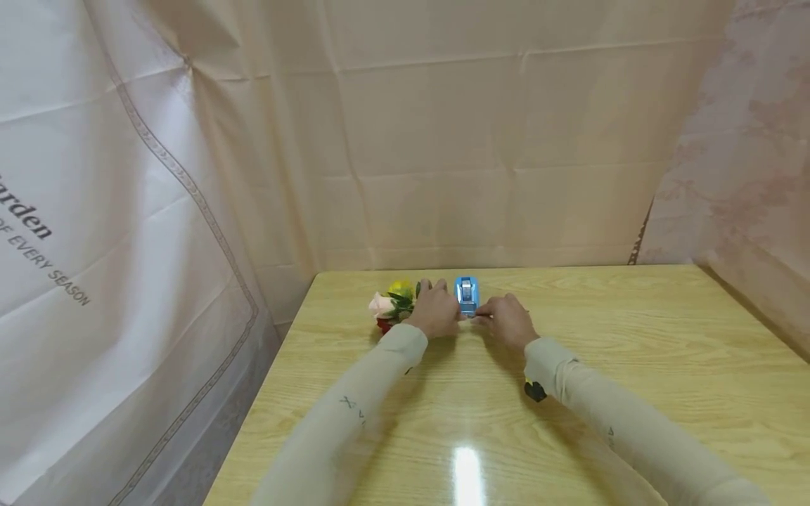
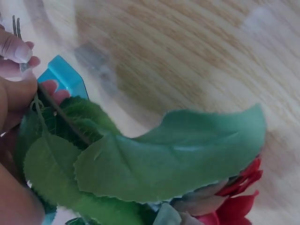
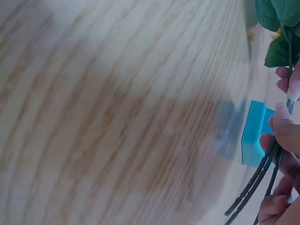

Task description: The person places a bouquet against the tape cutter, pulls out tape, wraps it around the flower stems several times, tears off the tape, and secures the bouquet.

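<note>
My left hand (image 1: 436, 309) pinches the stems of a bunch of artificial flowers, whose pink rose (image 1: 382, 305), yellow bloom (image 1: 401, 288) and red bloom (image 1: 384, 325) lie to its left. Broad green leaves (image 2: 159, 159) fill much of the left wrist view. Close on the right, my right hand (image 1: 508, 322) pinches the same stems (image 3: 253, 180) lower down, and their thin dark ends stick out past its fingers. A blue tape dispenser (image 1: 467, 295) stands on the table just behind and between the hands. Whether tape is around the stems I cannot tell.
A small black and yellow object (image 1: 534, 390) lies by the right sleeve, partly covered by it. The wood-grain table (image 1: 633, 337) reaches back to a beige cloth (image 1: 430, 140) hung behind it. More printed cloth hangs at both sides.
</note>
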Action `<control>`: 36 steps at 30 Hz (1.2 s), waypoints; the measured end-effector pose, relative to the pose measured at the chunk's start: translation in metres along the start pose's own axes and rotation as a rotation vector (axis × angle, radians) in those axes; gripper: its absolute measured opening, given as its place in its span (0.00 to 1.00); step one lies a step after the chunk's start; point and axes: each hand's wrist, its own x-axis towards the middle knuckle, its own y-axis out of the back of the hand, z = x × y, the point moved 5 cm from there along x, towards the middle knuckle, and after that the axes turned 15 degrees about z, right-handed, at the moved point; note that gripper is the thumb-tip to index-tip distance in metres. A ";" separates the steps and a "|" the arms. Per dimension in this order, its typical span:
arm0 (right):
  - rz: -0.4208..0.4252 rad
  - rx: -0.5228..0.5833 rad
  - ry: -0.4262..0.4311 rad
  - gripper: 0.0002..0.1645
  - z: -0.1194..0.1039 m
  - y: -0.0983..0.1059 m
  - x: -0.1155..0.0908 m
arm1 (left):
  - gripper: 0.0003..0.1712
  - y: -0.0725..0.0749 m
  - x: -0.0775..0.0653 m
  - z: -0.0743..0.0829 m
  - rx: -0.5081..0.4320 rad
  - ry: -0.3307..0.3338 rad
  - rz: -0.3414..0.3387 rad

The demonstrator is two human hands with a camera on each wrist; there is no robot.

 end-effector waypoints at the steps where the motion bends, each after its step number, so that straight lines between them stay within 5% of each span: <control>1: -0.012 -0.005 -0.015 0.11 0.001 0.000 0.000 | 0.17 0.001 0.000 0.000 0.007 0.001 0.011; 11: -0.122 -0.029 -0.213 0.30 0.005 -0.003 0.010 | 0.15 0.002 -0.001 0.001 -0.018 0.021 0.143; 18: -0.161 -0.049 -0.281 0.32 0.005 -0.005 0.016 | 0.13 0.003 -0.003 0.005 -0.009 0.004 0.194; 36: -0.202 0.071 -0.440 0.33 0.010 -0.014 0.020 | 0.15 0.000 -0.006 0.007 0.032 -0.012 0.176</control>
